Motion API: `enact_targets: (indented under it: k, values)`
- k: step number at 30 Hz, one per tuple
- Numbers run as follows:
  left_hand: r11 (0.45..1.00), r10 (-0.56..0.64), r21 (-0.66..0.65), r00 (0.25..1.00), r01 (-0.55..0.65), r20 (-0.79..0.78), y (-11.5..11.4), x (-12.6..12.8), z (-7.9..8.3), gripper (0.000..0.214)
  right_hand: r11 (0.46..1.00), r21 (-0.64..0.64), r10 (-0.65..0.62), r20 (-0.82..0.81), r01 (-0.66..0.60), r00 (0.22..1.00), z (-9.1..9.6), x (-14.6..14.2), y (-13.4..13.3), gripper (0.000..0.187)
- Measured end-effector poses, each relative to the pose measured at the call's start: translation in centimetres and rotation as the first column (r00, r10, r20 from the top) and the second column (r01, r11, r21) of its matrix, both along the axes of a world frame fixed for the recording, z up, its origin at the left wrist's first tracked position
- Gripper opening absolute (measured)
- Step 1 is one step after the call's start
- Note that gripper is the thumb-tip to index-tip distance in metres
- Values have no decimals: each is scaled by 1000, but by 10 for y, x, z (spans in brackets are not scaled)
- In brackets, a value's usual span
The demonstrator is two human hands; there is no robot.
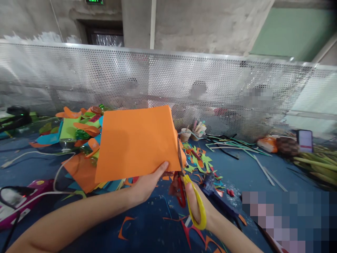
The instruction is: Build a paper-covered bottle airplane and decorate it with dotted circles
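Observation:
An orange sheet of paper [137, 142] is held up in front of me, its broad face toward the camera. My left hand [149, 181] grips its lower right edge, thumb on the near face and fingers behind. In my right hand [193, 200] are scissors [200, 214] with one yellow and one red handle loop. Their blades stand upright at the paper's right edge, where a strip of orange bends away behind them. How far the blades are apart is hard to tell.
Paper scraps [198, 158] and cut-outs litter the blue table [158, 225]. Colourful paper shapes and bottles [67, 144] lie left, above a purple power strip [28, 200]. Cups [198, 131] of sticks stand behind. Thin strips [260, 168] and a phone [304, 140] are right. A perforated metal screen [105, 73] borders the back.

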State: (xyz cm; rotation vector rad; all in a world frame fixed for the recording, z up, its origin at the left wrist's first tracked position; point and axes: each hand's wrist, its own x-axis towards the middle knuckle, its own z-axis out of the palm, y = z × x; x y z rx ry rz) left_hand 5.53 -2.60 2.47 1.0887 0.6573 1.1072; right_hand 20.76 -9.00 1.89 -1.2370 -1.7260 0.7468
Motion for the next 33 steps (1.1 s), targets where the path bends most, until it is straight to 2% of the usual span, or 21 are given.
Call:
enact_targets:
  k: [3,8,14,21,27,33]
  values:
    - [1000,5,-2,1000,-5,4,-1,0,0,28,1000,29,4,29,-5,1000,-2,-2,1,58]
    - [999,-3,-36,1000,4,22,-3,0,3,29,998,-27,-53,-20,52,998,-6,-3,4,54]
    - [999,9,-54,999,-6,42,-2,1,3,28,999,-6,-53,-19,53,998,-12,-1,6,51]
    - [997,15,-76,998,-10,55,-3,0,5,31,991,64,-123,43,120,992,-2,-3,6,53]
    - [997,12,-73,998,-7,62,-2,0,3,27,996,-23,-91,9,91,996,-3,-2,7,52]
    - [998,-4,-56,997,8,73,-2,0,2,29,992,-22,-122,8,122,992,-6,-2,9,49]
